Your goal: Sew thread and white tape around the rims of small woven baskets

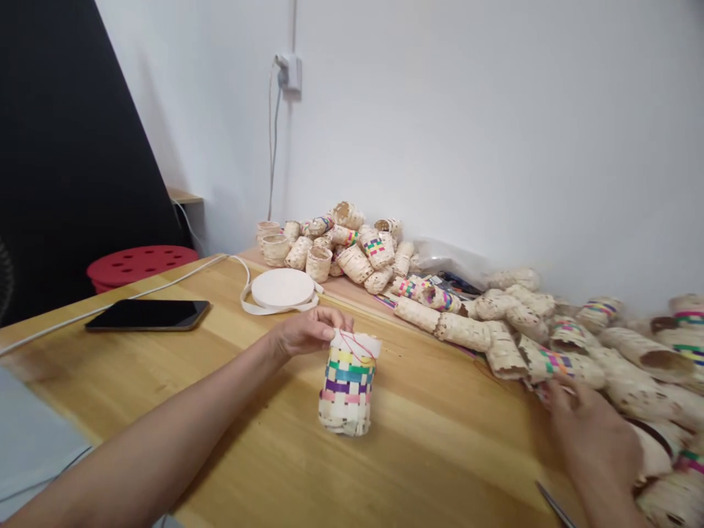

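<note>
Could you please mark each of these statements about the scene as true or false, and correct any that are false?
1. The left hand holds the top of a pale woven basket with coloured bands, which stands upright on the light wooden table. True.
2. The right hand is also holding that basket. False: it is apart from the basket, at the heap of pale woven tubes.
3. A thin red thread crosses the basket's top. True.
4. The flat white roll of tape sits on the red stool. False: it lies on the table.
5. A black smartphone lies on the table, left of the basket. True.
</note>
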The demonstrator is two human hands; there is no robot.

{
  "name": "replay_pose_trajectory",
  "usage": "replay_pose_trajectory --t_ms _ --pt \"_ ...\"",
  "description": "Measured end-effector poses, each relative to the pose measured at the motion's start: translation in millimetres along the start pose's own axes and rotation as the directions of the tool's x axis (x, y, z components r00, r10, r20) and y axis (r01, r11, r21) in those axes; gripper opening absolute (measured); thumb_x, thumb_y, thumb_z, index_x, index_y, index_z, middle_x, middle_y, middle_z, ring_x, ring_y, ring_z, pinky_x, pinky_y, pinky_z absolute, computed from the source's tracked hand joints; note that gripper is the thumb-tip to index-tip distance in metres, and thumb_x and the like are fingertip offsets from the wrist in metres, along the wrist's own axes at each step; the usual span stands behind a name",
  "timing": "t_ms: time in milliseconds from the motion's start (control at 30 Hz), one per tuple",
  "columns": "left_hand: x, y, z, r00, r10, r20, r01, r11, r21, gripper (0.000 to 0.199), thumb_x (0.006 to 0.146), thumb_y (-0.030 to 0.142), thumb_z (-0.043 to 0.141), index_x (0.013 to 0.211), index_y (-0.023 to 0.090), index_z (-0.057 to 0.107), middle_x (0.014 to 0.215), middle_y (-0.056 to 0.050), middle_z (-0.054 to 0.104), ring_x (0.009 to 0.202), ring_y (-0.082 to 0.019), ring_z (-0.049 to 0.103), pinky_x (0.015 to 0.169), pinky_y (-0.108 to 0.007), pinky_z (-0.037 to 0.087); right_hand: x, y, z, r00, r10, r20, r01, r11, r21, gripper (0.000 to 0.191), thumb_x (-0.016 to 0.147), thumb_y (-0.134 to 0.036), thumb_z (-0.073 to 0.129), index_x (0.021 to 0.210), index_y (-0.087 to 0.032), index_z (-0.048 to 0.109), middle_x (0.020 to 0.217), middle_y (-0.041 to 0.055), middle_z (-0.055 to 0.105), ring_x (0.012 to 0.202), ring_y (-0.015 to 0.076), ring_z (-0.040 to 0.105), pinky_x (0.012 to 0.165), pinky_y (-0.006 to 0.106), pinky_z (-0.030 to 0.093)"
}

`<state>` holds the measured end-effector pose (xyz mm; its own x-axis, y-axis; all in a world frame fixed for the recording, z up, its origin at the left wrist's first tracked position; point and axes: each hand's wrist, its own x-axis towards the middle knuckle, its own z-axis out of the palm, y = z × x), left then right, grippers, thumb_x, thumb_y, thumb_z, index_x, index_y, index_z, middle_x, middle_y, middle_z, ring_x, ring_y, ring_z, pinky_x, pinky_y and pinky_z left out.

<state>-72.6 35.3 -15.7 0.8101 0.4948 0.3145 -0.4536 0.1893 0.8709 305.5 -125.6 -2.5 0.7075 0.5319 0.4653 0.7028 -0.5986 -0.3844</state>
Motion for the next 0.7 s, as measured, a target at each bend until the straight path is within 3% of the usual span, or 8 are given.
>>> replay_pose_trajectory --t_ms 67,133,267,333,400,500,633,700 --pt "1 -5 3.6 0.998 -0.044 0.041 0.044 0.999 0.008 0.024 0.058 0.029 0.083 0.066 0.012 0.068 0.070 -0.003 0.059 0.063 -0.012 0.055 0.059 -0.022 0.040 -23 -29 -1 0.988 -0.134 0.081 0.116 0.973 0.198 0.039 0.075 -0.047 0.056 0.100 -0.023 0.073 0.064 0.0052 0.060 0.051 0.0210 0.047 0.051 0.032 0.035" --pt "2 -10 10.4 0.991 -0.088 0.098 0.087 0.996 0.014 0.022 0.059 0.026 0.083 0.066 0.011 0.069 0.069 -0.004 0.059 0.062 -0.012 0.054 0.058 -0.022 0.040 -51 -60 -1 0.899 -0.376 0.224 0.231 0.843 0.486 0.048 0.079 -0.053 0.053 0.111 -0.021 0.070 0.057 -0.0005 0.052 0.052 0.0181 0.046 0.052 0.028 0.036" --pt "3 -13 22.6 0.973 -0.140 0.182 0.137 0.990 0.033 0.021 0.062 0.028 0.082 0.066 0.011 0.070 0.068 -0.004 0.059 0.062 -0.011 0.053 0.059 -0.023 0.041 -95 -101 -2 0.639 -0.631 0.440 0.110 0.641 0.760 0.056 0.079 -0.045 0.060 0.126 -0.015 0.060 0.058 -0.0067 0.036 0.050 0.0110 0.036 0.051 0.023 0.032" --pt "3 -13 25.5 0.969 -0.154 0.194 0.149 0.988 0.038 0.022 0.063 0.029 0.082 0.067 0.012 0.070 0.069 -0.004 0.060 0.064 -0.012 0.053 0.060 -0.023 0.042 -105 -107 -1 0.579 -0.660 0.479 0.021 0.600 0.800 0.057 0.077 -0.045 0.064 0.126 -0.015 0.060 0.057 -0.0081 0.031 0.049 0.0096 0.032 0.049 0.022 0.030" --pt "3 -14 26.6 0.965 -0.169 0.199 0.163 0.985 0.048 0.022 0.063 0.029 0.082 0.068 0.012 0.070 0.070 -0.004 0.060 0.064 -0.012 0.054 0.060 -0.023 0.042 -109 -107 1 0.551 -0.659 0.511 -0.046 0.588 0.808 0.046 0.077 -0.047 0.064 0.109 -0.015 0.067 0.054 -0.0085 0.031 0.048 0.0092 0.031 0.048 0.022 0.027" --pt "3 -17 25.6 0.961 -0.211 0.181 0.200 0.977 0.081 0.024 0.061 0.030 0.083 0.068 0.011 0.069 0.072 -0.004 0.060 0.065 -0.012 0.054 0.059 -0.022 0.041 -109 -102 4 0.599 -0.602 0.528 -0.112 0.590 0.800 0.033 0.077 -0.049 0.063 0.070 -0.017 0.065 0.051 -0.0064 0.038 0.048 0.0095 0.033 0.048 0.023 0.026" --pt "4 -21 21.8 0.959 -0.246 0.144 0.230 0.966 0.118 0.027 0.060 0.033 0.083 0.069 0.011 0.068 0.073 -0.004 0.060 0.065 -0.011 0.052 0.059 -0.022 0.041 -92 -87 6 0.812 -0.394 0.431 -0.200 0.507 0.839 0.035 0.077 -0.052 0.062 0.067 -0.019 0.058 0.050 -0.0052 0.044 0.050 0.0114 0.039 0.053 0.024 0.031" --pt "5 -23 20.2 0.956 -0.255 0.146 0.236 0.963 0.132 0.028 0.061 0.033 0.083 0.069 0.011 0.069 0.073 -0.004 0.060 0.063 -0.010 0.050 0.059 -0.023 0.040 -74 -75 4 0.908 -0.237 0.347 -0.177 0.533 0.827 0.035 0.076 -0.054 0.061 0.071 -0.019 0.058 0.050 -0.0055 0.043 0.050 0.0123 0.039 0.053 0.026 0.031"
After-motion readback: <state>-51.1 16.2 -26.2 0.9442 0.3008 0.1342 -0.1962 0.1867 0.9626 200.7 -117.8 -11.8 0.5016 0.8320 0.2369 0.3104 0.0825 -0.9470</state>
